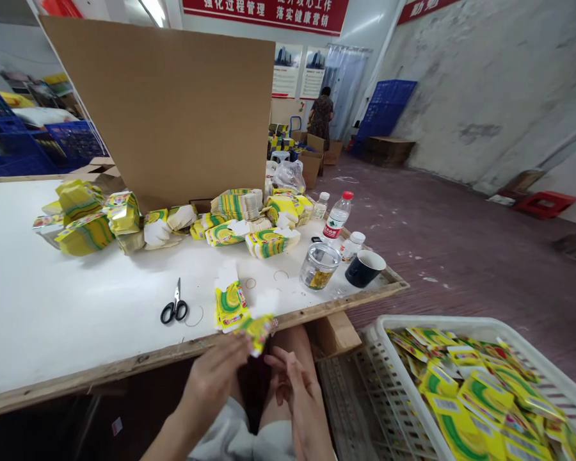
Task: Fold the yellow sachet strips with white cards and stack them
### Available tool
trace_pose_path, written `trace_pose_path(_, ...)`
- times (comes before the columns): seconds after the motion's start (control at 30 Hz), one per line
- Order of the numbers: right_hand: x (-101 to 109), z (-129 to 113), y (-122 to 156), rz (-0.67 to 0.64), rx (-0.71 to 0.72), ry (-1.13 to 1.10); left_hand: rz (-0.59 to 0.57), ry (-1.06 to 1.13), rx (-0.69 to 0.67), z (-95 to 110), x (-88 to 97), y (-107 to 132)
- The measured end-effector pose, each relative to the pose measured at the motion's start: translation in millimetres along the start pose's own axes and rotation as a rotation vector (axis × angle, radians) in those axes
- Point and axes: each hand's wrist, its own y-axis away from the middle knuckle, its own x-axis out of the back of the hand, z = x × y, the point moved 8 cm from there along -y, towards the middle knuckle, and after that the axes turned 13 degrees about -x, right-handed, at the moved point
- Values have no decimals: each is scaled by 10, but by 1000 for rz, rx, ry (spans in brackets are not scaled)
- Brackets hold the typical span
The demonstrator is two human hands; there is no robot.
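My left hand is closed on a small yellow-and-green printed carton, just past the table's front edge. Motion blurs the carton and the fingertips. Close to its right is my right hand, fingers loosely bent and apart, with nothing visible in them. Just beyond the hands, a small stack of flat cartons lies at the table edge, white flaps pointing away. Black-handled scissors rest farther left on the white table. Several bundles of the same cartons line the back.
A white plastic basket of yellow packages stands at lower right. On the table's right corner are a clear jar, a dark mug and a water bottle. A tall cardboard sheet rises behind; a person stands far back.
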Motion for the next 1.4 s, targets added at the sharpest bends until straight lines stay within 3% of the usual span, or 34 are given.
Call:
trace_pose_path(0.07, 1, 13, -28, -15, -1, 0, -69, 132, -146, 270, -183, 14)
trace_pose_path(0.13, 39, -19, -39, -20, 19, -14, -95, 257, -153, 376, -310, 11)
trace_pose_path(0.2, 57, -44, -32, -43, 36, -13, 33, 407, 8, 278, -307, -17)
trace_pose_path(0.3, -3, -13, -1, -124, 36, 9, 215, 789, 414, 6, -377, 12)
trace_pose_path(0.4, -61, 9, 35, -166, 67, 26, 135, 1202, 690, 36, -616, 14)
trace_pose_path(0.47, -47, -5, 44, -139, 97, 50, 104, 1343, 726, 133, -673, -42)
trace_pose_path(0.57, -10, -36, 50, -108, 120, 62, 146, 1361, 697, 184, -662, -127)
trace_pose_path(0.67, -51, -72, 86, -148, 156, 73, 274, 1296, 725, 96, -630, -117)
trace_pose_path(0.73, -108, -82, 118, -172, 173, 122, 345, 1258, 769, 24, -624, -63)
trace_pose_path(0.83, -143, -97, 148, -137, 223, 233, 350, 1216, 877, -32, -678, 49)
trace_pose_path(0.93, -52, -234, 207, 53, 414, 387, 337, 1169, 901, -35, -713, 94)
trace_pose_path(1.03, -70, -478, 388, 206, 751, 654, 299, 1058, 917, -40, -721, 123)
trace_pose_path(1.1, -216, -541, 474, 128, 898, 872, 259, 1004, 954, -48, -722, 161)
trace_pose_path(1.17, -315, -536, 498, 25, 929, 1000, 219, 999, 978, -52, -715, 190)
trace_pose_path(1.4, -329, -550, 480, -40, 823, 847, 150, 1209, 1159, 12, -782, 348)
